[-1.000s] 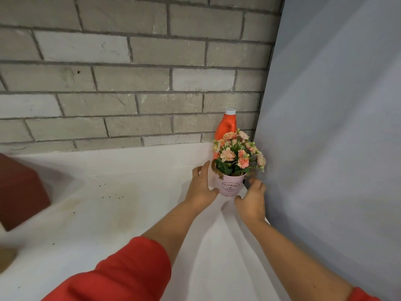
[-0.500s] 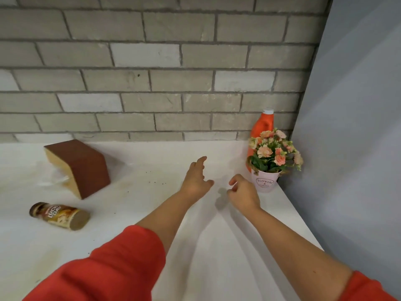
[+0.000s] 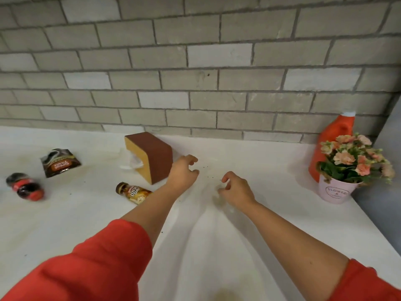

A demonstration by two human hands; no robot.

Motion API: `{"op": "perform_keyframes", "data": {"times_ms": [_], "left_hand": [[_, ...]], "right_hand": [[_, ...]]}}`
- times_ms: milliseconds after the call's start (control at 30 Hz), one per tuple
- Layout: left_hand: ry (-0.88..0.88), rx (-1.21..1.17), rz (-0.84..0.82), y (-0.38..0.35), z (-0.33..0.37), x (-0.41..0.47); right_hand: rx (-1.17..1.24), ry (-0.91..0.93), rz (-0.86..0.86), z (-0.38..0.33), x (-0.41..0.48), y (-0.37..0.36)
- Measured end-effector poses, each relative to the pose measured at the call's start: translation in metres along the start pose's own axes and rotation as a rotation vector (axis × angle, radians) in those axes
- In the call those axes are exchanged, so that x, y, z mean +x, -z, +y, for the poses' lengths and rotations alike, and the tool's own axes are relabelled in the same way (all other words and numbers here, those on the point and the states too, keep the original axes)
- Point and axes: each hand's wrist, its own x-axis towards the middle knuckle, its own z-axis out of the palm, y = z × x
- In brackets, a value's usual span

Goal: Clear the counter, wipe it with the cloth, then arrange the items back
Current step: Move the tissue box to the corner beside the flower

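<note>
My left grip (image 3: 183,174) hangs just above the white surface (image 3: 65,224), fingers loosely curled round nothing. My right grip (image 3: 236,190) is beside it, just as slack and empty. Dark crumbs (image 3: 211,177) speckle the surface between them.

Just left of the left grip, a brown box with a tan face (image 3: 149,157) lies tipped over. The tan face is turned to the left, with a white tissue (image 3: 132,164) spilling from it. In front of it a small brown bottle (image 3: 133,193) lies on its side, its label reading "LUCKY DAY". Its dark cap points left and its long axis runs right toward my forearm.

Farther left lie a dark foil pouch (image 3: 59,162), its orange label too blurred to read, and a blurred red-and-black container (image 3: 25,186).

At the right corner stands a pink pot (image 3: 336,192) marked "FLOWERS &", holding peach flowers (image 3: 351,159). An upright orange jug with a white cap (image 3: 334,148) stands behind it, against the grey brick wall (image 3: 195,61).
</note>
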Motion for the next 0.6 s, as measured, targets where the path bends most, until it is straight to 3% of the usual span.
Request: {"op": "perform_keyframes", "data": {"times_ms": [300,600], "left_hand": [[0.118,-0.153,0.149,0.057,-0.074,0.028],[0.132,-0.216,0.19,0.08,-0.128,0.068]], "right_hand": [[0.002,0.045,-0.123,-0.065,0.037,-0.057],[0.134,0.126,-0.093,-0.129,0.086,-0.11]]}}
